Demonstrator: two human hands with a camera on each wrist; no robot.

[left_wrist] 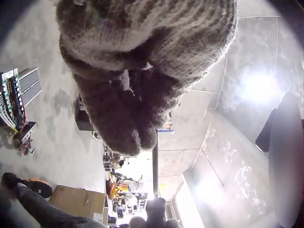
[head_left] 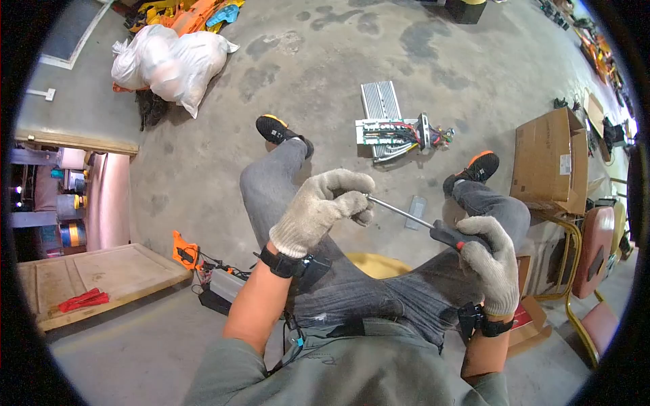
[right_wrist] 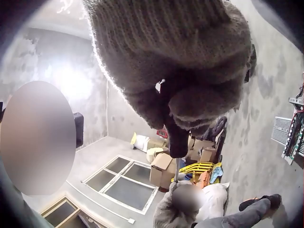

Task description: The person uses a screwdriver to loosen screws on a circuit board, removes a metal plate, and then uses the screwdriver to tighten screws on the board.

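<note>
Both hands wear knitted work gloves. My right hand point(head_left: 494, 264) grips the black and red handle of a screwdriver point(head_left: 401, 212), whose metal shaft slants up to the left across my lap. At the other end, the thumb and fingertips of my left hand point(head_left: 319, 206) pinch the shaft's tip. In the right wrist view the dark screwdriver handle point(right_wrist: 178, 142) juts from under the gloved fingers. Beyond my hands, between my feet, a finned metal unit with a circuit board and wires point(head_left: 389, 128) lies on the floor. A small grey flat piece point(head_left: 416, 211) lies nearer.
At the right stand a cardboard box point(head_left: 545, 159) and a chair with a yellow frame point(head_left: 575, 257). White sacks point(head_left: 172, 64) lie at the far left. Red gloves point(head_left: 84, 300) rest on a wooden panel point(head_left: 135, 271); an orange tool point(head_left: 184, 250) is beside it.
</note>
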